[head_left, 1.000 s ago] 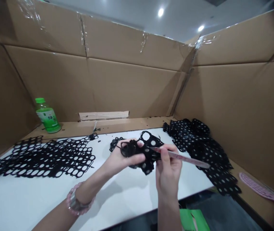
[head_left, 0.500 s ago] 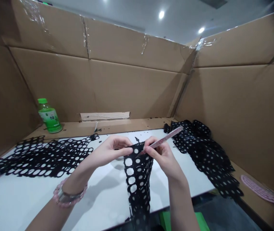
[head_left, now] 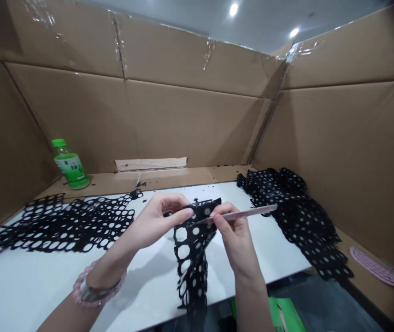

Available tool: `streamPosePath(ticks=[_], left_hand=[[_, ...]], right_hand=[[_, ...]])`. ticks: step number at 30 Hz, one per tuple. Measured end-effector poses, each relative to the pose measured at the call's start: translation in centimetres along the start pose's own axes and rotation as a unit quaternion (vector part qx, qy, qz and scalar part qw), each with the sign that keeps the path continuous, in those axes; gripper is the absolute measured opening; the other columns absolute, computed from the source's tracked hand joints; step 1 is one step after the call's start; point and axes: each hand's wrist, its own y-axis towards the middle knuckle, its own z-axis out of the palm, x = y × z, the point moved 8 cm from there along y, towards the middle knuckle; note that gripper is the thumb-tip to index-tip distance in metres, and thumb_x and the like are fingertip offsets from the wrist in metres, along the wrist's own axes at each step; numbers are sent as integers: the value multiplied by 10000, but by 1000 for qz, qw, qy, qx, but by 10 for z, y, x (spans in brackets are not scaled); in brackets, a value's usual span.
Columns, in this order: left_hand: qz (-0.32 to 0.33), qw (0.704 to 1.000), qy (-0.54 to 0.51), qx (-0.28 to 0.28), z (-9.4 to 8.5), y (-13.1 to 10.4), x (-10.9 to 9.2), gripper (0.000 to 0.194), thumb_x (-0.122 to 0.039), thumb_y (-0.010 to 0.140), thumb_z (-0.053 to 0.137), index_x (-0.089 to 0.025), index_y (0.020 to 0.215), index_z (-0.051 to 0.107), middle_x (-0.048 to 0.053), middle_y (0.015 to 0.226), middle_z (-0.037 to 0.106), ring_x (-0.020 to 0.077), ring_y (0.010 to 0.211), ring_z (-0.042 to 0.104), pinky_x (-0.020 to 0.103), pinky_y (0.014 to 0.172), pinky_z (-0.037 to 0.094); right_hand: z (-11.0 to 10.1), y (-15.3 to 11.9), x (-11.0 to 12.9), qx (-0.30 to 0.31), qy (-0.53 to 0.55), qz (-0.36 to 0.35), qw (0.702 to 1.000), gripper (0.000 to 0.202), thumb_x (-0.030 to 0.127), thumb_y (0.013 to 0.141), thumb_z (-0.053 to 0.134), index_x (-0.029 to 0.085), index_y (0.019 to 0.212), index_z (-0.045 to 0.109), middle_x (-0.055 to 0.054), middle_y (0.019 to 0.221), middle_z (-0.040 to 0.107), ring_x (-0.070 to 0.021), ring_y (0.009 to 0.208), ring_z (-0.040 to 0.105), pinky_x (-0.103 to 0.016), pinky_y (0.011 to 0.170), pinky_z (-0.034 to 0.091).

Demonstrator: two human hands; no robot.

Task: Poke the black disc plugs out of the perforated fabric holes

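Note:
Black perforated material (head_left: 196, 244) hangs from my left hand (head_left: 164, 214), its upper edge pinched between thumb and fingers. Larger holes line its left side, with smaller round ones to the right; its lower end drops past the table's front edge. My right hand (head_left: 233, 226) is closed around a slim, pale pink pointed tool with lettering (head_left: 252, 212). The tool's tip lies against the material near my left thumb, and its blunt end points right. Whether it has one blade or two arms, I cannot tell.
Black open netting (head_left: 75, 226) lies on the white tabletop (head_left: 141, 286) at left. Heaped black dotted material (head_left: 296, 216) lies at right, beside a pink flat object (head_left: 376, 269). A green bottle (head_left: 72, 168) stands at back left. Cardboard walls (head_left: 197, 120) enclose the table.
The tool has tipped from slanting upward to nearly level. My right hand has shifted slightly lower and right, and the material's top edge now sticks up between my hands.

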Motion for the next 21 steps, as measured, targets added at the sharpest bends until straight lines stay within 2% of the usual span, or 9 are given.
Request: streamPosePath(ticks=[5, 15, 18, 21], left_hand=[[8, 1000, -4, 5, 5, -2, -3, 199, -279, 828, 597, -146, 680, 587, -27, 651, 534, 91, 633, 471, 193, 603, 381], [-8, 997, -70, 23, 7, -3, -8, 197, -250, 842, 577, -148, 674, 567, -43, 627, 518, 68, 602, 463, 154, 570, 373], [-1, 999, -46, 10, 4, -4, -10, 200, -252, 845, 571, -151, 673, 563, -44, 628, 524, 71, 599, 471, 155, 566, 378], [32, 998, 39, -27, -2, -6, -15, 177, -251, 851, 565, -160, 701, 580, -37, 656, 557, 83, 625, 497, 166, 581, 389]], right_hand=[[2, -5, 5, -48, -37, -21, 998, 134, 317, 853, 612, 230, 752, 595, 63, 655, 554, -86, 610, 473, -197, 582, 355], [1, -12, 12, -90, -49, -55, 993, 130, 288, 869, 587, 219, 760, 597, 42, 670, 592, -102, 617, 514, -212, 566, 371], [4, -16, 23, -119, -120, -96, 981, 128, 240, 875, 568, 218, 753, 596, 41, 663, 601, -102, 606, 537, -209, 552, 389], [9, -22, 33, -155, -224, -147, 951, 127, 168, 864, 558, 215, 748, 583, 40, 662, 588, -103, 590, 537, -216, 549, 404]])
